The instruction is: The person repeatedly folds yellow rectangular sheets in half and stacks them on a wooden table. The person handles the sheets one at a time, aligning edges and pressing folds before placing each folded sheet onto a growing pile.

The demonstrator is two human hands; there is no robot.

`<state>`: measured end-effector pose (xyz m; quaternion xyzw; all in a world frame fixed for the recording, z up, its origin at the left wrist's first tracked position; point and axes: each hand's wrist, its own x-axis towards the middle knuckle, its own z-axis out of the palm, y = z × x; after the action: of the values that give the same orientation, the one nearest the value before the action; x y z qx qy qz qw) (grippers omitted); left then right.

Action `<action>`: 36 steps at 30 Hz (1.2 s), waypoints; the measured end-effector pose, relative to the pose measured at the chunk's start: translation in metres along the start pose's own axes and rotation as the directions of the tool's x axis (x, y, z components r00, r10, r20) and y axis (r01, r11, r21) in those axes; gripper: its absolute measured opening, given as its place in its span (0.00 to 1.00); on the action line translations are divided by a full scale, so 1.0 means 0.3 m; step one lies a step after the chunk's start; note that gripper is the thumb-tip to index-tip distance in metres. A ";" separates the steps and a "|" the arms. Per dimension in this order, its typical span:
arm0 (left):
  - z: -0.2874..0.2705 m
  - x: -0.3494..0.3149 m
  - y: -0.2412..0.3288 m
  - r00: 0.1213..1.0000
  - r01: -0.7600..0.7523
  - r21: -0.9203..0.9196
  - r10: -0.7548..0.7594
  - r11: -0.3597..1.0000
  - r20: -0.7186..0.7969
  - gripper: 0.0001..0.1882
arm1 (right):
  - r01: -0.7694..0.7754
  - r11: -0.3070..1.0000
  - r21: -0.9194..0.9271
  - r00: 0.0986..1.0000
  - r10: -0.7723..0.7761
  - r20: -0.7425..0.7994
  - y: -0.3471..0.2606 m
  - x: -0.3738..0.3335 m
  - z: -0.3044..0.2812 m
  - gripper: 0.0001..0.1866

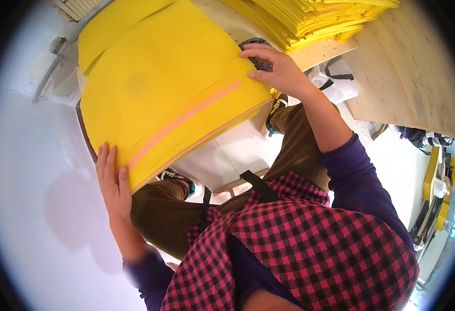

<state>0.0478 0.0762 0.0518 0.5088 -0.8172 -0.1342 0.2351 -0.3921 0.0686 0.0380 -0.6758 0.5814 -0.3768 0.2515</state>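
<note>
A thick stack of yellow sheets (160,88), with two thin pink layers in its edge, is held up in front of me. My left hand (112,181) lies flat against the stack's near left corner. My right hand (274,70) grips the stack's right edge, fingers curled over the top sheet. A dark round object (258,61) shows just behind my right hand, partly hidden by my fingers.
Another pile of yellow sheets (315,18) rests on a light plywood table (403,78) at the upper right. My legs in brown trousers and a red checked apron fill the lower middle. A white wall is on the left, with cluttered shelving at the far right.
</note>
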 end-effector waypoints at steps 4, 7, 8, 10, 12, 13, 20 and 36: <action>0.003 0.001 0.002 1.000 0.003 -0.012 -0.003 1.000 -0.003 0.22 | -0.037 0.999 0.030 0.999 0.038 0.000 0.002 0.008 -0.005 0.20; 0.006 0.001 0.000 1.000 -0.004 0.005 0.004 1.000 -0.005 0.22 | -0.059 0.997 0.051 0.998 0.060 -0.003 0.008 0.017 -0.008 0.17; 0.005 0.001 -0.001 1.000 0.002 0.013 -0.002 1.000 -0.004 0.22 | -0.044 0.996 0.077 0.999 0.045 -0.011 0.011 0.019 -0.007 0.16; 0.004 -0.002 -0.001 1.000 -0.011 0.016 0.011 1.000 -0.010 0.22 | 0.007 0.998 0.059 0.999 -0.004 -0.038 0.019 0.024 -0.002 0.14; 0.003 -0.003 -0.001 1.000 -0.011 0.016 0.011 1.000 -0.010 0.22 | 0.064 0.997 0.046 0.996 -0.061 -0.067 0.029 0.030 0.004 0.12; 0.002 -0.004 -0.001 1.000 -0.009 0.016 0.009 1.000 -0.009 0.22 | 0.088 0.996 0.034 0.993 -0.085 -0.080 0.034 0.031 0.006 0.11; 0.003 -0.003 -0.003 1.000 -0.015 0.012 0.015 1.000 -0.011 0.21 | 0.183 0.981 -0.071 0.977 -0.189 -0.096 0.033 0.039 0.014 0.08; 0.006 -0.004 -0.004 1.000 -0.014 0.005 0.014 1.000 -0.017 0.22 | 0.320 0.922 -0.218 0.945 -0.328 0.003 0.024 0.040 -0.034 0.10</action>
<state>0.0482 0.0766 0.0494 0.5050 -0.8189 -0.1263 0.2418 -0.4040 0.0566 0.0411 -0.7793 0.5033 -0.3594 0.1012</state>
